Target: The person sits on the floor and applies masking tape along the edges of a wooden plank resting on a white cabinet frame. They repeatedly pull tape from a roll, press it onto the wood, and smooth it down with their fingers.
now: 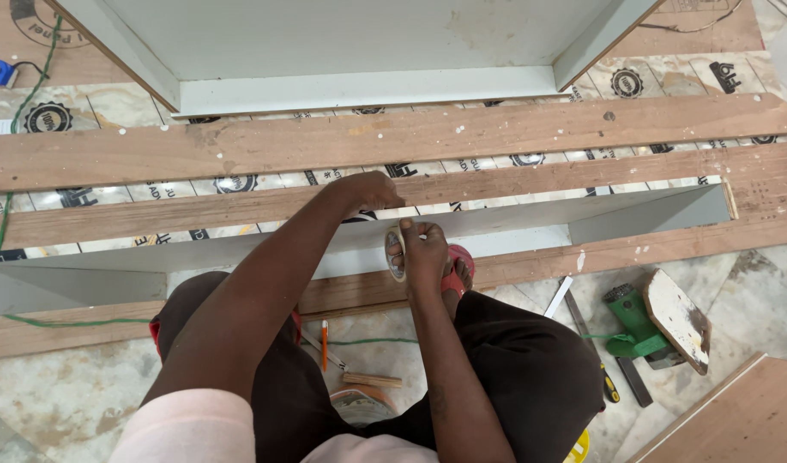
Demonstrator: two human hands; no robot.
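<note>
A roll of masking tape (396,253) is gripped in the right hand (425,250), fingers closed around its rim, just above the sandalled foot. The left hand (372,190) is pressed with curled fingers on the upper edge of the grey laminated panel (513,225), just beyond the roll; whether a tape end is pinched there cannot be told. No tape is seen laid along the panel edge, so the taping is judged barely started, with nearly the whole edge left. To the right of the right hand, a green power tool (633,324) lies on the floor; a pencil (324,339) rests between the knees
</note>
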